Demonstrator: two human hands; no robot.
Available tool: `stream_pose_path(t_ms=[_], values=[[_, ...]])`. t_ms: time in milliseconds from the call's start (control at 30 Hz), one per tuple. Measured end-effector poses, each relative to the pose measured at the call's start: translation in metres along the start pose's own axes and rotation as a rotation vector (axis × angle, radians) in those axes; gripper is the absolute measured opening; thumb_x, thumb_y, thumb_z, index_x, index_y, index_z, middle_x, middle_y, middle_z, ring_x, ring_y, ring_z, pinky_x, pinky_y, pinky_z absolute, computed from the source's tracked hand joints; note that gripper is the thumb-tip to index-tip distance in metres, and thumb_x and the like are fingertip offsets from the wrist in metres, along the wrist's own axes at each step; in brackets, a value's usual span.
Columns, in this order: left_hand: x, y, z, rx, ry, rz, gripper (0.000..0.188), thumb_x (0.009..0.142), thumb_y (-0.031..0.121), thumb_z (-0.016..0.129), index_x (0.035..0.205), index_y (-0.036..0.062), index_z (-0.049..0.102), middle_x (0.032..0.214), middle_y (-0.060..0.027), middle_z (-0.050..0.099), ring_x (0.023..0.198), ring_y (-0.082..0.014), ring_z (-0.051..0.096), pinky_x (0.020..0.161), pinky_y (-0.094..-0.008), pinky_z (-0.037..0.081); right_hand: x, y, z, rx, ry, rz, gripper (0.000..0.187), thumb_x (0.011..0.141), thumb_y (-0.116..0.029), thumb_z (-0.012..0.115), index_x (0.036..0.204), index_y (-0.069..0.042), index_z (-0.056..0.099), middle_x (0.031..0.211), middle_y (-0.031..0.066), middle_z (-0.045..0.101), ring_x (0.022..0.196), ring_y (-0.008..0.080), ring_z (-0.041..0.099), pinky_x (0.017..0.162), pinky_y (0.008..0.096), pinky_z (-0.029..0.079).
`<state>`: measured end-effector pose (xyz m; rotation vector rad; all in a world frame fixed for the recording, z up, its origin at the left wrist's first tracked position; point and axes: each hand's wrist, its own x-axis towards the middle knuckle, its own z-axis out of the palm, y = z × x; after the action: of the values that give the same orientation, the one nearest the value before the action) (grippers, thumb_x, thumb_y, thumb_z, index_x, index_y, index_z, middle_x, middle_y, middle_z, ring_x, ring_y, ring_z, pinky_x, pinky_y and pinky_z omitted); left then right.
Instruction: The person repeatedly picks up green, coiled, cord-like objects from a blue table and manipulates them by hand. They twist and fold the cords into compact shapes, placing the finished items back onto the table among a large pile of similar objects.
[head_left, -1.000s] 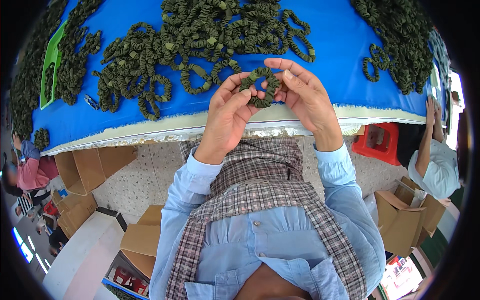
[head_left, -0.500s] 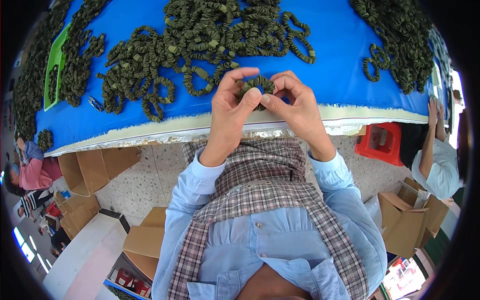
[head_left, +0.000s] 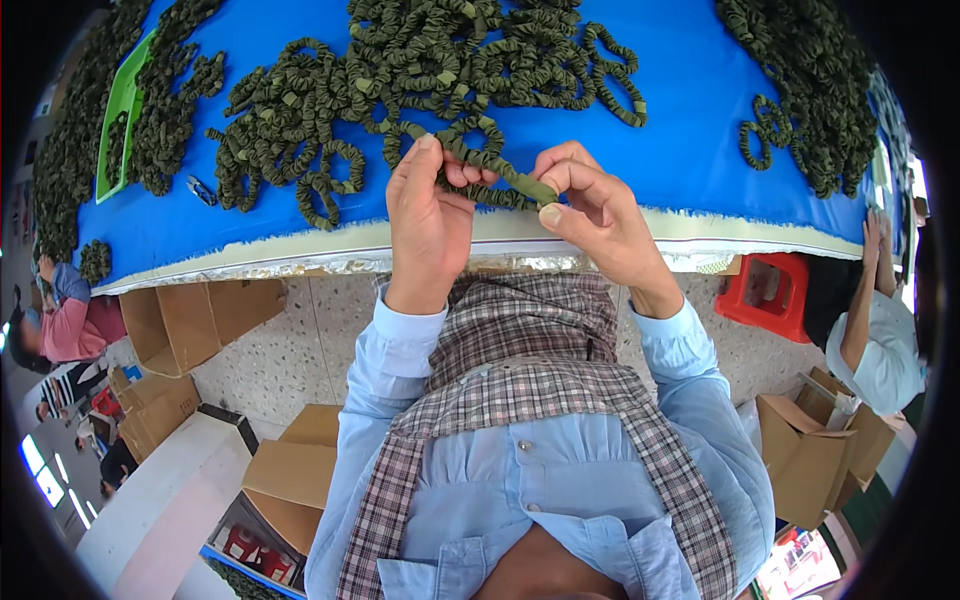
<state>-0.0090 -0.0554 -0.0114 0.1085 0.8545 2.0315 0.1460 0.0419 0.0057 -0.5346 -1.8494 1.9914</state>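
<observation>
Between my two hands a dark green scrunchie (head_left: 487,163) is stretched into a long loop above the table's near edge. My left hand (head_left: 430,215) has its fingers hooked in and pinched at the loop's left end. At the other end my right hand (head_left: 597,215) pinches a smooth, flat section between thumb and fingers. Just beyond my hands spreads a heap of similar green scrunchies (head_left: 420,75), some with a lighter green patch. One stretched pair of loops (head_left: 618,75) lies at the heap's right.
A blue cloth (head_left: 690,130) covers the table. Left stand a green tray (head_left: 122,115) and small snips (head_left: 200,190); more scrunchies (head_left: 810,100) pile up right. Cardboard boxes (head_left: 205,320) and a red stool (head_left: 765,297) are below the edge. Other people sit at both sides.
The scrunchie was a small round loop held close between both hands; now it is pulled out long. My left hand has moved left and my right hand slightly right.
</observation>
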Motion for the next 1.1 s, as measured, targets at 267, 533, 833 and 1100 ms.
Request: stream_pose_path(t_ms=[267,533,833,1100], values=[[0.001,-0.009,0.003,-0.132,-0.008,-0.244,0.025,0.098,0.024,0.050,0.082,0.0043,0.052,0.071,-0.0021,0.050,0.070,-0.0144,0.052,0.068,-0.0307,0.047,0.002,0.003,0.000,0.374,0.009,0.145,0.027,0.086,-0.020,0.065,0.104,-0.002,0.055,0.104,0.0048,0.054,0.099,0.0128,0.050,0.089,0.0283,0.039],[-0.004,-0.020,0.012,-0.090,0.038,-0.286,0.022,0.098,0.025,0.050,0.087,0.0056,0.053,0.076,-0.0004,0.052,0.074,-0.0123,0.053,0.072,-0.0288,0.048,0.003,0.007,0.002,0.236,0.094,0.108,0.028,0.089,-0.019,0.065,0.108,-0.002,0.053,0.095,-0.0020,0.052,0.089,0.0059,0.048,0.080,0.0227,0.041],[-0.002,-0.026,0.015,-0.143,0.126,-0.301,0.020,0.099,0.023,0.047,0.090,0.0065,0.053,0.075,0.0011,0.050,0.069,-0.0092,0.050,0.067,-0.0269,0.047,0.001,0.008,0.003,0.165,0.123,0.058,0.012,0.089,-0.008,0.059,0.097,0.000,0.055,0.097,-0.0002,0.049,0.087,0.0055,0.047,0.078,0.0223,0.040],[0.023,-0.011,-0.007,-0.467,0.150,-0.336,0.018,0.098,0.016,0.049,0.087,0.0022,0.051,0.075,-0.0032,0.050,0.065,-0.0117,0.047,0.059,-0.0259,0.046,-0.001,0.018,-0.001,0.490,-0.036,0.056,0.023,0.078,-0.025,0.055,0.082,-0.003,0.053,0.103,0.0048,0.038,0.099,0.0147,0.037,0.091,0.0283,0.028]])
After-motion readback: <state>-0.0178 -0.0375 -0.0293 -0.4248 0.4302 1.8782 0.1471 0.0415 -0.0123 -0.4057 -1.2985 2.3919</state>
